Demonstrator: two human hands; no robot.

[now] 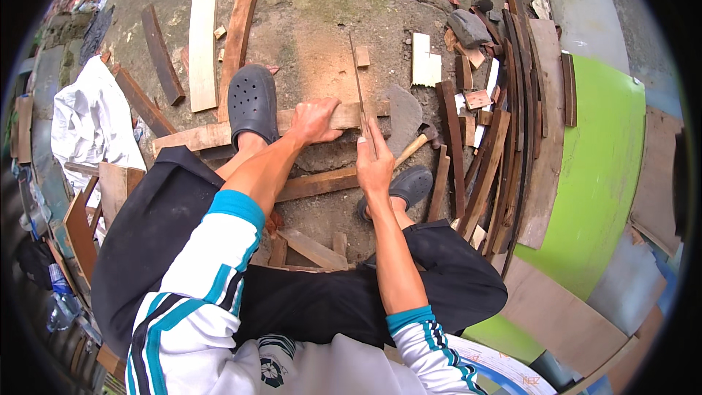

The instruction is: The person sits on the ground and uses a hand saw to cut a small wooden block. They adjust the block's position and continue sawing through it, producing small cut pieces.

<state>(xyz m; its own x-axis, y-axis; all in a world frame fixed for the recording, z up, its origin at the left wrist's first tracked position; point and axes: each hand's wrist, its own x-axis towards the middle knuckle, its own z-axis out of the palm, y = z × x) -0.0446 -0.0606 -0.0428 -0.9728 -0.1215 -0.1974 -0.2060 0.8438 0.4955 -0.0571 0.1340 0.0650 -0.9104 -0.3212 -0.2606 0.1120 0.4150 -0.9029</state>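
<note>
A narrow wooden board (208, 137) lies crosswise in front of me, with the dark perforated clog (253, 99) on my left foot pressing on it. My left hand (314, 120) is closed around the board's edge, right of that foot. Just to the right, my right hand (375, 164) grips a hand saw (355, 77). The thin blade points away from me and crosses the board near its right end. My fingers hide most of the saw's handle. Sawdust (322, 58) colours the ground beyond the board.
A hammer (414, 151) lies right of my right hand, by a flat grey stone (404, 113). Long dark wood strips (521, 117) are heaped at the right beside a green panel (603, 153). White cloth (99, 121) lies left; a pale plank (204, 36) lies ahead.
</note>
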